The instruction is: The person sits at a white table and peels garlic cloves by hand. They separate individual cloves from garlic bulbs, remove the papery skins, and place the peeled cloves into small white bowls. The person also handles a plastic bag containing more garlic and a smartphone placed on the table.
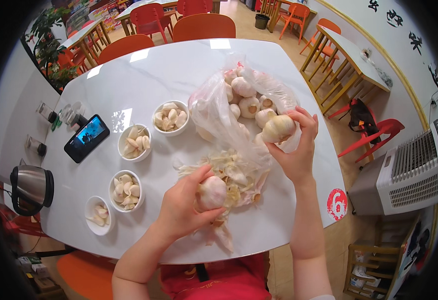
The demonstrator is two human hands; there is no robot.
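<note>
My left hand (183,206) grips a whole garlic bulb (211,192) low over the near middle of the table, beside a heap of papery garlic skins (237,176). Another bulb (279,128), yellower in tone, is between the thumb and fingers of my right hand (297,144), at the near right side of the bag. The clear plastic bag (213,107) lies open and holds many garlic bulbs (244,87). To the left stand several white bowls with peeled cloves: one (171,118) near the bag, others (135,143) (126,191) further left, and a bowl with fewer cloves (98,215) nearest the table's left front.
A smartphone (87,138) with a lit screen lies at the left, near glass jars (72,116). A steel electric kettle (32,189) stands at the left edge. Orange chairs (204,27) stand beyond the white table (166,67); an air cooler (410,176) is to the right.
</note>
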